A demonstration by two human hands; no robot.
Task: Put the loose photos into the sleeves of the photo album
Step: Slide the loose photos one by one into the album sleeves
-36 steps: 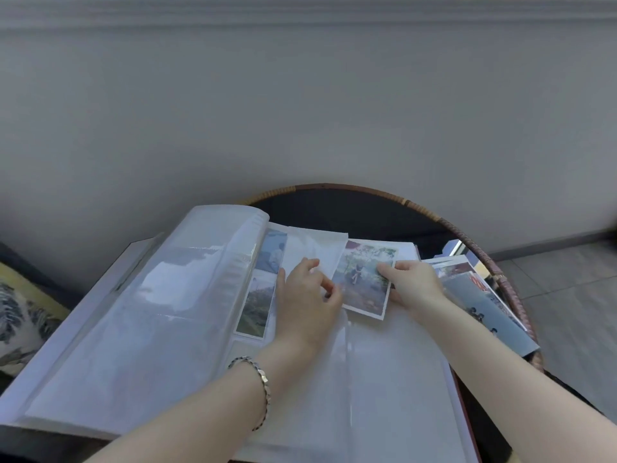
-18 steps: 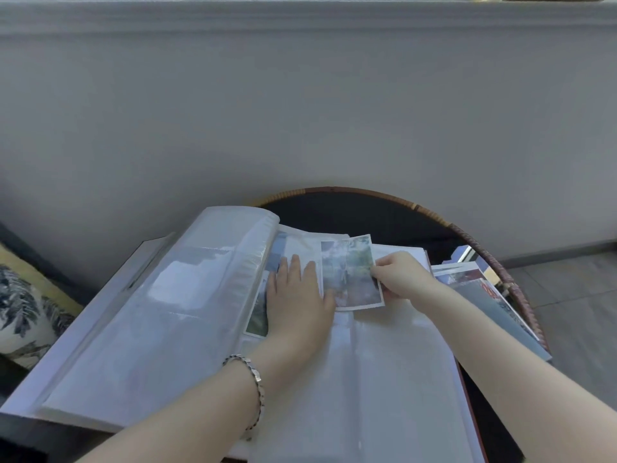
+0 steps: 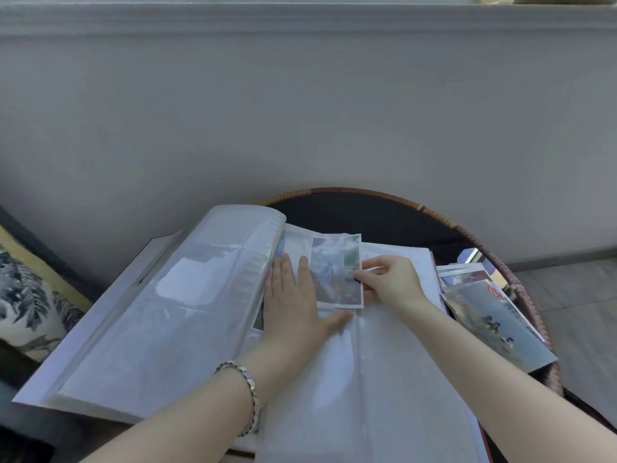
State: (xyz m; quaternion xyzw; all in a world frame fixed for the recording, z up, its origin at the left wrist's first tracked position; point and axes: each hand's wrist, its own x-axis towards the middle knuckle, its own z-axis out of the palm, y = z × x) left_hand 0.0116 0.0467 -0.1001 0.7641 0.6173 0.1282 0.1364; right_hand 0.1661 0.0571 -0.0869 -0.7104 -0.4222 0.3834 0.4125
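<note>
A white photo album [image 3: 140,315] lies open on a round dark table, with clear plastic sleeves on both pages. My left hand [image 3: 293,305] rests flat on the right-hand page, fingers together, next to the spine. My right hand [image 3: 389,282] pinches the right edge of a white-bordered photo [image 3: 335,270], which stands upright at the top sleeve of that page. Its left part appears under the plastic. A stack of loose photos [image 3: 494,315] sits to the right of the album.
The round table [image 3: 384,215] has a woven rattan rim and stands against a grey wall. A leaf-patterned cushion [image 3: 30,295] is at the far left. Tiled floor [image 3: 574,312] shows at the right.
My right hand has turned the photo upright and slid it left toward my left hand. My left hand went from curled fingers to flat on the page.
</note>
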